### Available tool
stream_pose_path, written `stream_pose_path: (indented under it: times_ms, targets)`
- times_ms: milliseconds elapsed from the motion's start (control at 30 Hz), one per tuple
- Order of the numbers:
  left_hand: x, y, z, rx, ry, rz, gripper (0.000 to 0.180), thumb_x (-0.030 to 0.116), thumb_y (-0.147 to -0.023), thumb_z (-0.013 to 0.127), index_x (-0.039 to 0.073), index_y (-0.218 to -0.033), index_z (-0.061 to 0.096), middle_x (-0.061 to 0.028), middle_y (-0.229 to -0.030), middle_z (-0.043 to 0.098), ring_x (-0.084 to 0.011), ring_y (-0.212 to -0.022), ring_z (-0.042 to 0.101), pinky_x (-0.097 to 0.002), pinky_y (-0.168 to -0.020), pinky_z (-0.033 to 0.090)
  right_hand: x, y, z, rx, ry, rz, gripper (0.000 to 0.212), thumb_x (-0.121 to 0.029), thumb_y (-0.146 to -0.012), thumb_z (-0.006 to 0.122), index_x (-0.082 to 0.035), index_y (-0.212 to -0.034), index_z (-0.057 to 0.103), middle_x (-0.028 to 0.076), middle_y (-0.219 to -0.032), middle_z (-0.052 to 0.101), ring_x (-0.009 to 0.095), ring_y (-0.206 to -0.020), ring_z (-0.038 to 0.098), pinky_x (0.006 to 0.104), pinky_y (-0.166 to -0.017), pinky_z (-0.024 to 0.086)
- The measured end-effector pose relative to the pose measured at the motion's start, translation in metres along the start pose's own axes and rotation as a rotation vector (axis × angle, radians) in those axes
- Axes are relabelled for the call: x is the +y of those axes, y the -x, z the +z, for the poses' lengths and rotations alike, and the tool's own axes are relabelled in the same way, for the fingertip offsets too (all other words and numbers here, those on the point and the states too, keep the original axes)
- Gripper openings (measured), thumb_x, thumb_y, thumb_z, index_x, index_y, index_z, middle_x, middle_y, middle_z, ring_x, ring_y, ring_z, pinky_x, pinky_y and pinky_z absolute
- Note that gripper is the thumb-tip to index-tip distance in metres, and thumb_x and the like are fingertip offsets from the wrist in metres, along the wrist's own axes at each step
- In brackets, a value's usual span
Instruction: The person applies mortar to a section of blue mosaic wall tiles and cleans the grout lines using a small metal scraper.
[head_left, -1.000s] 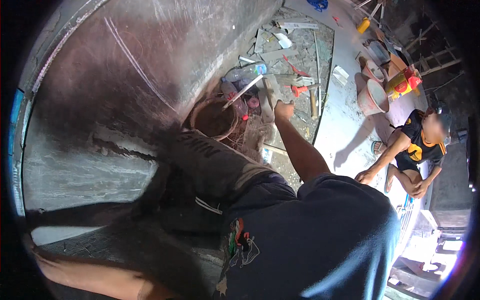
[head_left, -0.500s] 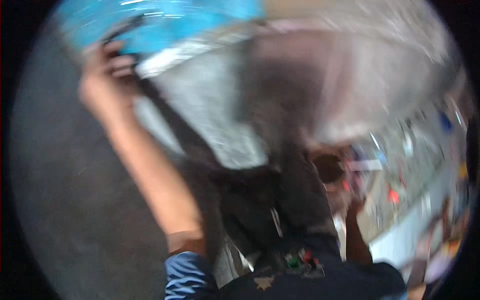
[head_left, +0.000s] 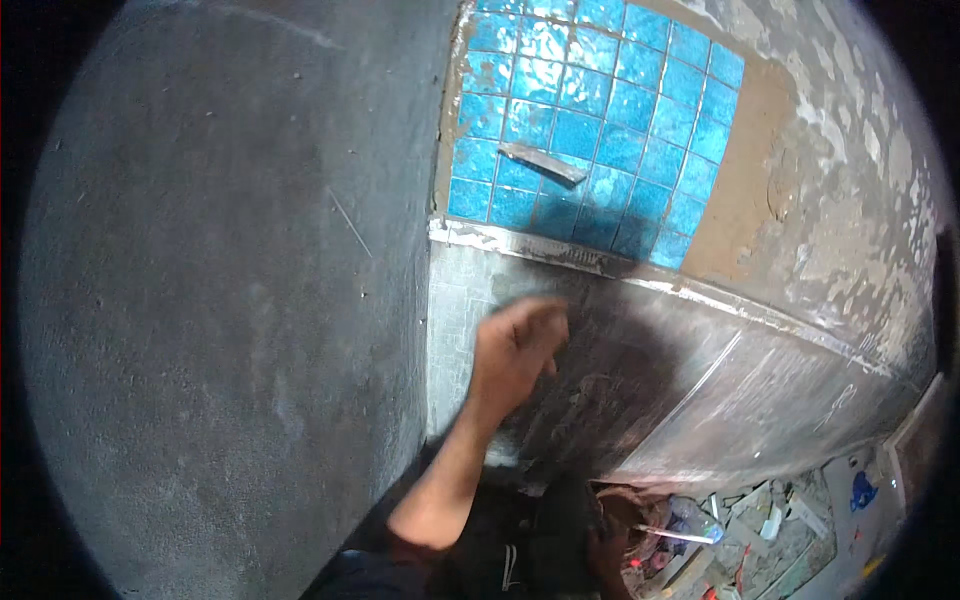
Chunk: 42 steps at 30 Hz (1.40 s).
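Observation:
My left hand (head_left: pixel 520 345) is over the grey upright face below the tiled patch, its fingers curled in and slightly blurred. Nothing shows in them. Above it, a narrow grey strip-like tool (head_left: pixel 543 164) rests on blue square tiles (head_left: pixel 580 135); its exact kind is unclear. My right hand (head_left: pixel 605 550) is low in the frame, in deep shadow beside a round brown container (head_left: pixel 620 508). Its fingers cannot be made out. A pale stick-like thing (head_left: pixel 680 536) extends from the container's side.
Brown mortar (head_left: pixel 745 170) borders the tiles on the right. A whitish edging strip (head_left: pixel 520 243) runs below them. At left stands a large dark grey surface (head_left: pixel 230 300). Rubble and scraps (head_left: pixel 770 540) lie at lower right, with a blue scrap (head_left: pixel 863 490) beyond.
My left hand has come away from the tiles' left side, moving right and down in the picture. The view has swung, showing more of the tiles, and is sharper.

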<state>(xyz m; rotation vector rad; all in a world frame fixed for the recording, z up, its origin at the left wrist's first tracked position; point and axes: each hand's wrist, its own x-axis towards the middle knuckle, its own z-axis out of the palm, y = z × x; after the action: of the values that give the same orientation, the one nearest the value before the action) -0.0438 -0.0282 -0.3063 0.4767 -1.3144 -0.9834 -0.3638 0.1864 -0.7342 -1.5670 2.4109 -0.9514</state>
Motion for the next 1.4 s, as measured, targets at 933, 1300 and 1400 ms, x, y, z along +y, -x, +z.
stream_pose_path:
  times_ms: [933,1300,1400]
  targets:
    - [-0.327,0.318,-0.143,-0.199,-1.493,-0.741,0.062,0.052,-0.09,0.064,0.013,-0.139,0.068,-0.0277,-0.161,0.045,-0.0501,-0.156,0.029,-0.0765,-0.122,0.015,-0.079,-0.032,-0.001,-0.301,0.36,0.165,0.101,-0.064,-0.09,0.068,0.0,-0.161,0.035,0.035,-0.155,0.043,0.055,-0.145,0.04,0.0668,-0.114,0.041]
    - [-0.339,0.322,-0.145,-0.173,-1.57,-0.763,0.052,0.05,-0.089,0.066,0.016,-0.127,0.076,-0.0254,-0.162,0.045,-0.048,-0.153,0.034,-0.0728,-0.122,0.022,-0.097,-0.028,-0.018,-0.294,0.29,0.164,0.099,-0.062,-0.091,0.068,0.0,-0.162,0.036,0.036,-0.156,0.043,0.055,-0.144,0.041,0.067,-0.114,0.04]
    - [-0.332,0.306,-0.139,-0.19,-1.561,-0.75,0.053,0.051,-0.087,0.071,0.016,-0.126,0.076,-0.024,-0.162,0.045,-0.047,-0.153,0.035,-0.0714,-0.122,0.023,-0.088,-0.025,-0.018,-0.269,0.355,0.124,0.097,-0.059,-0.093,0.067,0.004,-0.16,0.036,0.034,-0.155,0.043,0.055,-0.141,0.043,0.0655,-0.113,0.042]
